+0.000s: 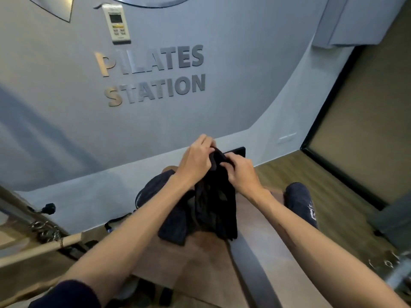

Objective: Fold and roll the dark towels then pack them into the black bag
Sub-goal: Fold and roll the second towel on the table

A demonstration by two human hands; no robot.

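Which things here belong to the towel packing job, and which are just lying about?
Job:
- left hand and right hand, gripping the top of the black fabric
- dark towels beneath it
- rolled dark towel

Lying about:
- wall remote
- wooden bar
- metal clips

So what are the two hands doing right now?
Left hand: gripping the top of the black cloth.
Right hand: pinching the same cloth, held up.
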